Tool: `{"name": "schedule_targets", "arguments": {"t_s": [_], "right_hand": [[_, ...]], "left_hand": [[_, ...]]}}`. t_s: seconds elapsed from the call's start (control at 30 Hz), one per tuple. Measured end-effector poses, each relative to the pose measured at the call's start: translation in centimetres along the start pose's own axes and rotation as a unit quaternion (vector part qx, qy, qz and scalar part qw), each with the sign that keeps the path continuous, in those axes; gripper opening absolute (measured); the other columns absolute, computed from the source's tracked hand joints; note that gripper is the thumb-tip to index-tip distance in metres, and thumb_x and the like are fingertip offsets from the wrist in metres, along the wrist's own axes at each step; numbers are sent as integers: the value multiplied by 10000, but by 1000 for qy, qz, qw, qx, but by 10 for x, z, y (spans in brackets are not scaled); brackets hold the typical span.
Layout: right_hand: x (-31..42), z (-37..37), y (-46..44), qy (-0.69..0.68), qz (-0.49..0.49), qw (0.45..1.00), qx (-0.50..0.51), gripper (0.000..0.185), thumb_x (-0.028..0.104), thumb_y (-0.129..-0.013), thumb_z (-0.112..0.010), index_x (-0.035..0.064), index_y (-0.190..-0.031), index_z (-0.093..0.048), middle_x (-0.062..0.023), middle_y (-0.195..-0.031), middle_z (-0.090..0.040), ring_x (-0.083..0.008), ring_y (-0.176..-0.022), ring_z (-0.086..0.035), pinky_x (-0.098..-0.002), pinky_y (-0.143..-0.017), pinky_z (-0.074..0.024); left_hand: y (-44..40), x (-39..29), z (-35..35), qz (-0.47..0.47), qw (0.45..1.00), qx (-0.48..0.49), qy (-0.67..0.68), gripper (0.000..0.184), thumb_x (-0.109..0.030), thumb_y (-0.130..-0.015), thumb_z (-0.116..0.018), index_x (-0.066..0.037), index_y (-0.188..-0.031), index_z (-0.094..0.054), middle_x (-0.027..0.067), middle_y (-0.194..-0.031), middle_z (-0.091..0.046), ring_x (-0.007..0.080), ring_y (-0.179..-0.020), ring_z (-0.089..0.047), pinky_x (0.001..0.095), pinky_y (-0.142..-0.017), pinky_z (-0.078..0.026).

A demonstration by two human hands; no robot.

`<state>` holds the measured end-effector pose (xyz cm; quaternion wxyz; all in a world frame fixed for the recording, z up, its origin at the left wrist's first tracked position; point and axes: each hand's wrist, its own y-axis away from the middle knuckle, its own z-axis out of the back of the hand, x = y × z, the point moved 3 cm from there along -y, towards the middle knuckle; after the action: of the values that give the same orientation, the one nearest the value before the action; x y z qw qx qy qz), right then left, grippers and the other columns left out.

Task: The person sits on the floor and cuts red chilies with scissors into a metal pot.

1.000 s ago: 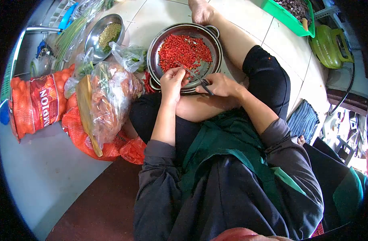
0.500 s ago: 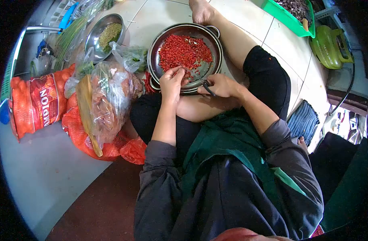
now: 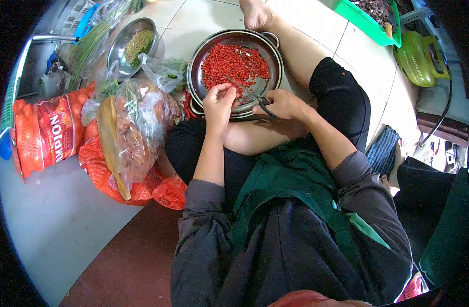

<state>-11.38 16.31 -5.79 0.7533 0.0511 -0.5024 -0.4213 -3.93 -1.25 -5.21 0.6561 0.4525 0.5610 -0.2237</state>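
A wide steel pan (image 3: pixel 192 64) stands on the floor tiles, with a heap of chopped red chilies (image 3: pixel 229 64) in it. Over its near rim, my left hand (image 3: pixel 219 105) is closed in a pinch on what looks like a red chili, mostly covered by the fingers. My right hand (image 3: pixel 284 104) grips a pair of scissors (image 3: pixel 265 106) by the dark handles. The scissor blades point left across the pan, right by my left fingertips. More red chilies (image 3: pixel 188 105) lie just left of the pan, partly hidden.
Left are clear plastic bags (image 3: pixel 142 123), an orange mesh sack (image 3: pixel 52 130) and a steel bowl (image 3: pixel 127 38) of seeds and greens. A green crate (image 3: pixel 370 25) and a green gas cylinder (image 3: pixel 418 60) stand far right. Another person's foot (image 3: pixel 399 153) shows near a striped mat (image 3: pixel 384 152).
The scissors have shifted slightly, and their blades and handles appear wider apart. My left hand has barely moved. At the right, the other person's foot has come further into view.
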Motion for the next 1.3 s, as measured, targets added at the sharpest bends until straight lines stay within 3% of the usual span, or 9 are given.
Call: {"name": "schedule_targets", "arguments": {"t_s": [0.37, 0.47, 0.6, 0.9, 1.0, 1.1, 1.3], "right_hand": [[10, -1, 9, -5, -5, 1000, 26, 615, 592, -701, -656, -15, -793, -673, -179, -733, -648, -279, -729, -643, -377, -690, -493], [10, -5, 6, -44, 4, 998, 40, 611, 588, -704, -656, -17, -788, -670, -155, -713, -645, -259, -702, -633, -367, -682, -493], [10, -6, 5, -36, 9, 999, 19, 586, 580, -715, -655, -1, -790, -676, -139, -698, -642, -249, -674, -626, -356, -674, -493], [13, 0, 10, -32, 11, 999, 33, 584, 589, -730, -636, 12, -805, -685, -164, -730, -656, -258, -712, -644, -375, -703, -494], [18, -3, 13, -40, 14, 998, 39, 480, 473, -775, -642, -6, -748, -622, -78, -643, -589, -156, -641, -560, -345, -604, -450], [10, -9, 4, -43, 9, 998, 49, 616, 601, -717, -635, -8, -799, -678, -197, -737, -648, -279, -728, -647, -383, -702, -493], [5, -10, 1, -27, 26, 999, 11, 617, 586, -720, -641, -27, -790, -667, -207, -738, -645, -285, -732, -651, -387, -683, -492]], "left_hand": [[2, -5, 0, 18, 998, -20, 52, 92, -87, -878, -594, -16, -932, -574, 48, -814, -610, 103, -667, -588, 221, -569, -496], [-1, 4, 2, 26, 999, 8, 44, 79, -103, -889, -590, -56, -951, -573, 36, -859, -621, 112, -759, -610, 237, -599, -501], [1, 0, -2, 24, 998, 1, 61, 94, -81, -880, -584, -23, -950, -560, 48, -825, -612, 107, -689, -599, 226, -584, -504], [1, -2, 0, 35, 994, -12, 101, 118, -98, -882, -600, -33, -978, -579, 48, -878, -630, 124, -784, -621, 240, -617, -505], [-1, 2, 0, 32, 996, -19, 86, 130, -86, -877, -604, -10, -981, -586, 50, -862, -623, 112, -740, -610, 228, -602, -516], [0, 2, -1, 31, 997, -19, 70, 129, -83, -876, -606, -3, -977, -594, 51, -857, -624, 110, -738, -609, 224, -595, -516], [1, -2, -2, 30, 997, -27, 61, 161, -89, -876, -609, 6, -1005, -594, 61, -871, -632, 123, -770, -622, 231, -599, -516]]}}
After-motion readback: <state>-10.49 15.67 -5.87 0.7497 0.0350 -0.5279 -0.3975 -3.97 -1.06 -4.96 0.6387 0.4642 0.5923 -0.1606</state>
